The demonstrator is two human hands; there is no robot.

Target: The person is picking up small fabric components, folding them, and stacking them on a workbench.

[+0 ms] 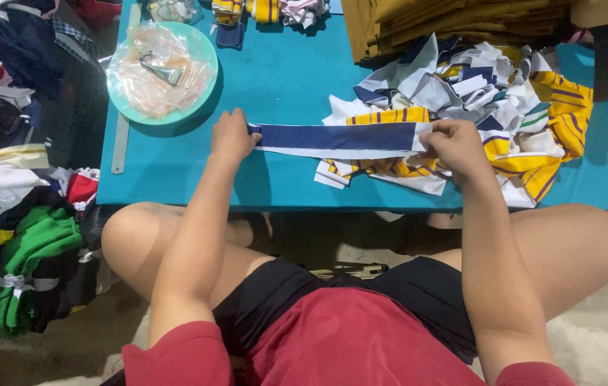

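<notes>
I sit cross-legged at a low teal table (282, 78) that fills the upper half of the frame; its front edge runs just above my knees. My left hand (232, 136) presses down on the left end of a navy and white fabric strip (336, 138), fingers curled over it, while my right hand (457, 146) pinches the strip's right end. The strip lies flat and taut between them, centre of frame. Its right end overlaps a heap of cut fabric pieces (490, 100) in white, navy and yellow stripes. At upper left stands a mint-green bowl (204, 50) holding clear plastic bags, and a ruler (120, 143) lies along the table's left edge. Folded mustard cloth (447, 25) is stacked at the top. Piled garments (32, 243) crowd the floor at left.
</notes>
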